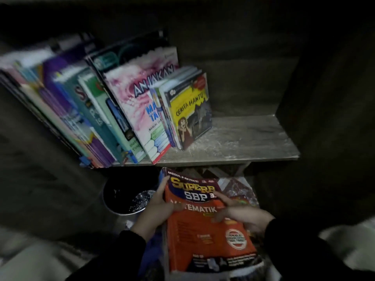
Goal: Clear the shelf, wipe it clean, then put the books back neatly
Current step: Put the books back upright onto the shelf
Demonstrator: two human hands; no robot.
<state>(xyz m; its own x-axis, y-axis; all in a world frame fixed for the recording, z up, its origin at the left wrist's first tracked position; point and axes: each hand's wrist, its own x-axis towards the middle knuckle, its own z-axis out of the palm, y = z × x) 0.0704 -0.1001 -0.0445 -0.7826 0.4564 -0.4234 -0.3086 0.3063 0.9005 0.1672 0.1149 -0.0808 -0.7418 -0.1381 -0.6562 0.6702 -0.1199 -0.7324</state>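
An orange maths workbook [205, 236] lies on top of a stack of books below the shelf. My left hand [156, 209] grips its left edge, fingers curled round the top corner. My right hand [241, 216] rests on the cover, fingers spread across the title. On the grey wooden shelf [243, 142] a row of books leans to the left: a yellow ghost-story book [188, 110] at the right end, a pink-and-white book [140, 98] beside it, then teal and purple ones [67, 102]. The shelf's right half is bare and dusty.
A dark round bin [125, 191] with shiny bits inside stands below the shelf, left of my hands. Patterned paper or fabric [239, 189] lies behind the stack. Dark side walls close in the shelf on both sides.
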